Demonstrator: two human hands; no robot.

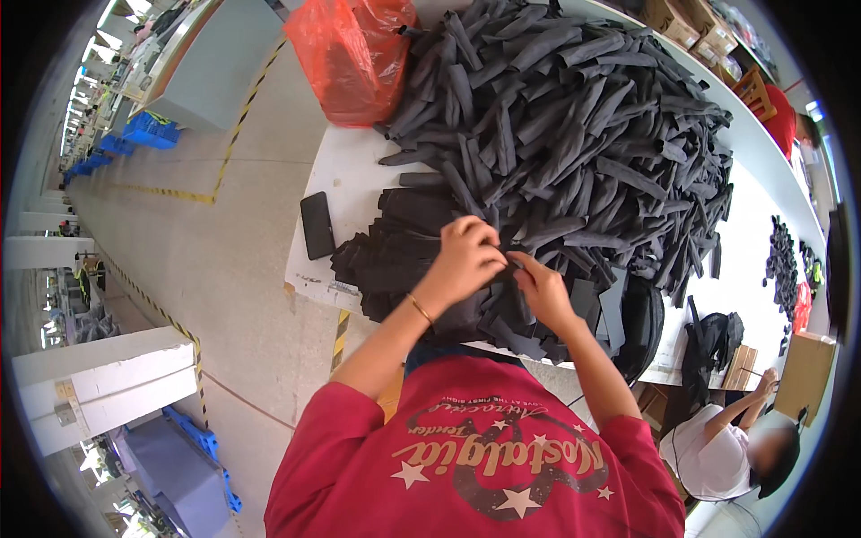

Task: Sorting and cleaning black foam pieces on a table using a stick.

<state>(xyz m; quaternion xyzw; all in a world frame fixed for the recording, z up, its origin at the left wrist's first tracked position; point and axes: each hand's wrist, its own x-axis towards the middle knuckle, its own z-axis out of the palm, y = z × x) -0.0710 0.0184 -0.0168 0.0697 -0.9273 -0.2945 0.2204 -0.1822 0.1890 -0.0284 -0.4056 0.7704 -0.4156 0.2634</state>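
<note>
My left hand [470, 260], fingers curled and slightly blurred, is over the near side of the table. Just right of it, my right hand [543, 290] has thumb and finger pressed together. Between my fingertips is a small dark fabric piece [508, 255], mostly hidden by the hands. A big heap of dark grey fabric tubes [560, 134] rises beyond my hands. Flat black fabric pieces [395, 249] lie stacked to the left of and under my left hand, with more loose pieces [511, 330] below my hands at the table edge.
A black phone [317, 225] lies on the white table [345, 161] at left, with a red plastic bag [354, 63] at the far left corner. A black bag-like item [642, 327] is right of my right arm. Another person [731, 448] sits at the lower right.
</note>
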